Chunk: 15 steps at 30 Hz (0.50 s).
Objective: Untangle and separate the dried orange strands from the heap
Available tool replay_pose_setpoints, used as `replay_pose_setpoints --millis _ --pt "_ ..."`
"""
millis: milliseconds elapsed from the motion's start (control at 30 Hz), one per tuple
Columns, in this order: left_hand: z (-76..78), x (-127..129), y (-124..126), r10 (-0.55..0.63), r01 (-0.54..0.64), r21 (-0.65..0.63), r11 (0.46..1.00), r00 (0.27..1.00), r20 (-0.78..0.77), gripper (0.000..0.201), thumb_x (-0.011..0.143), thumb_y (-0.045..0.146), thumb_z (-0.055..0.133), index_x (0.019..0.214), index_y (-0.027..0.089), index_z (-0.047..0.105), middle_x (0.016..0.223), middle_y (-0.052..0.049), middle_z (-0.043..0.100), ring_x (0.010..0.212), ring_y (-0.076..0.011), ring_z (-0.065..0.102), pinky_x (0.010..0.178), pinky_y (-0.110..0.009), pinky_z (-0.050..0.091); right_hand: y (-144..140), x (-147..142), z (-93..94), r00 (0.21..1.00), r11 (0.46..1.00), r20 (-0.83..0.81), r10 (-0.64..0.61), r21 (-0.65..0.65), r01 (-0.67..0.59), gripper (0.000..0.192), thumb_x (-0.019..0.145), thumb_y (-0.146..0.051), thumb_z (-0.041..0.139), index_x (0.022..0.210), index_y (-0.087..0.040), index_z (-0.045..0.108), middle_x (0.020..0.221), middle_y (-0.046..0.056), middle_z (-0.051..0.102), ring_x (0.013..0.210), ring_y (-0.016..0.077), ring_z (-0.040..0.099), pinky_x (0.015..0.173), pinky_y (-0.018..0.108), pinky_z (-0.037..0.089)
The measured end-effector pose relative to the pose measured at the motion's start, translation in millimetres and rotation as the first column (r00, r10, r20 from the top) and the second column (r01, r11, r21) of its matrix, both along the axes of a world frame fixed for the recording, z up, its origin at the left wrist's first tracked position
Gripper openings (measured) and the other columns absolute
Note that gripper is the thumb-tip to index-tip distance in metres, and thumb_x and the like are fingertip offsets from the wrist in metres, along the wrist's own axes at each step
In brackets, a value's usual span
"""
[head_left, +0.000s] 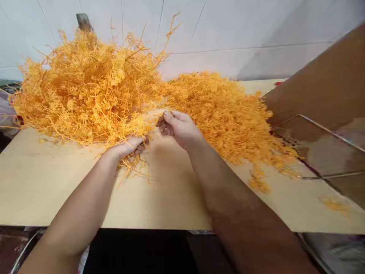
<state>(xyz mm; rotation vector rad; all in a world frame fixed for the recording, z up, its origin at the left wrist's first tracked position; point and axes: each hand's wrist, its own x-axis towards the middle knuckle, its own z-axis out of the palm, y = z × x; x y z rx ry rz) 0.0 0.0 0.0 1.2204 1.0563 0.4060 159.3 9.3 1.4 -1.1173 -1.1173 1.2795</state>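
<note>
A big loose heap of orange stringy strands lies on the left of a pale wooden table. A flatter, finer orange pile spreads to the right. My left hand rests at the front edge of the left heap, fingers closed on a small bunch of strands that trails below it. My right hand sits between the two piles, fingers curled and pinching at strands at the heap's edge.
A brown box or panel with a metal wire frame stands at the right. White tiled wall is behind the table. A few orange crumbs lie at the right front. A dark post rises behind the heap.
</note>
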Motion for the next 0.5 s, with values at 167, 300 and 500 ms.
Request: replay_pose_setpoints --millis 167,300,500 --pt "-11.9 5 3 0.243 -0.255 0.035 0.966 0.949 0.202 0.021 0.079 0.032 0.05 0.069 0.014 0.055 0.049 0.004 0.045 0.04 -0.0055 0.044 0.036 -0.017 0.031 -3 0 0.0 0.917 0.978 0.382 -0.115 0.205 0.037 0.029 0.083 -0.028 0.049 0.058 -0.017 0.04 0.051 -0.004 0.042 0.044 0.0046 0.033 0.046 0.021 0.026" --pt "-11.3 14 2 0.434 -0.437 -0.106 0.893 0.776 0.458 0.013 0.078 0.026 0.054 0.079 0.014 0.058 0.068 0.001 0.061 0.057 -0.006 0.055 0.054 -0.018 0.044 -10 -15 -1.6 0.663 0.955 0.749 -0.006 0.2 -0.218 0.027 0.081 -0.023 0.046 0.055 -0.017 0.042 0.05 -0.003 0.04 0.048 0.0072 0.034 0.05 0.023 0.025" --pt "-10.3 18 3 0.445 -0.481 -0.107 0.87 0.674 0.589 0.009 0.076 0.014 0.053 0.075 0.011 0.061 0.067 0.0 0.065 0.058 -0.0062 0.056 0.058 -0.018 0.042 -13 -29 -4.6 0.591 0.947 0.805 0.05 0.15 -0.284 0.023 0.08 -0.015 0.039 0.058 -0.016 0.042 0.06 0.0 0.045 0.055 0.0087 0.038 0.056 0.023 0.029"
